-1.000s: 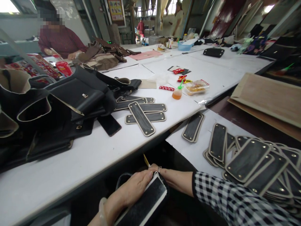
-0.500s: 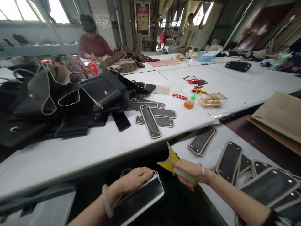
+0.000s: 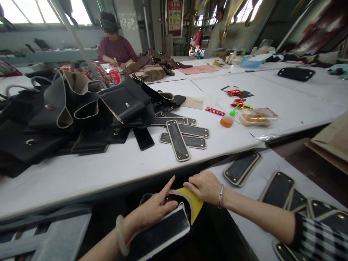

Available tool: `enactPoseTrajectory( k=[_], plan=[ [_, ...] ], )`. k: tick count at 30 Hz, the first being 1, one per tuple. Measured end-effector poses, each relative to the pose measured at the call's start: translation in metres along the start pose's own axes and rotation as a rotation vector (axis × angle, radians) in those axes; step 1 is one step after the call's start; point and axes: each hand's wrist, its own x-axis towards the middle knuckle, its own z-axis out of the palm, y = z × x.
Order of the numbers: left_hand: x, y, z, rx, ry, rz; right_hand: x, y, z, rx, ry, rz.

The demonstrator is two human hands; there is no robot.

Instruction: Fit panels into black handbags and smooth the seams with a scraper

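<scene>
Panels [image 3: 178, 141] lie already studded; the black bag base [image 3: 163, 232], below the worktop's [image 3: 122, 170] near edge, looks bare, left hand [image 3: 152, 210] open on it, right hand [image 3: 206, 188] gripping a yellow scraper [image 3: 196, 203]

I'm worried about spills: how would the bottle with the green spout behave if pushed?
The bottle would probably rock or tip if knocked, since its body looks rounded. The orange liquid seen through its wall would likely slosh. The green spout, poking up at a slant, might snag.

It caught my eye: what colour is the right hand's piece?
The piece is yellow; head view.
</scene>
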Motion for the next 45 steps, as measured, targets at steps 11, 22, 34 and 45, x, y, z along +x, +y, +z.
enactPoseTrajectory(
  k=[11,22,34,45],
  plan=[
    [-0.004,0.011,-0.001,0.173,-0.006,0.163,0.010,-0.018,-0.004,-0.228,0.055,-0.162],
    [-0.004,0.009,0.003,0.314,0.026,0.219,0.001,-0.028,0.005,-0.299,0.065,-0.120],
    [-0.012,0.003,0.008,0.509,0.105,0.205,-0.016,-0.037,0.024,-0.320,0.063,-0.122],
    [-0.152,-0.089,-0.002,-0.282,0.751,-0.039,0.041,-0.043,0.014,-0.037,0.209,-0.363]
  ],
)
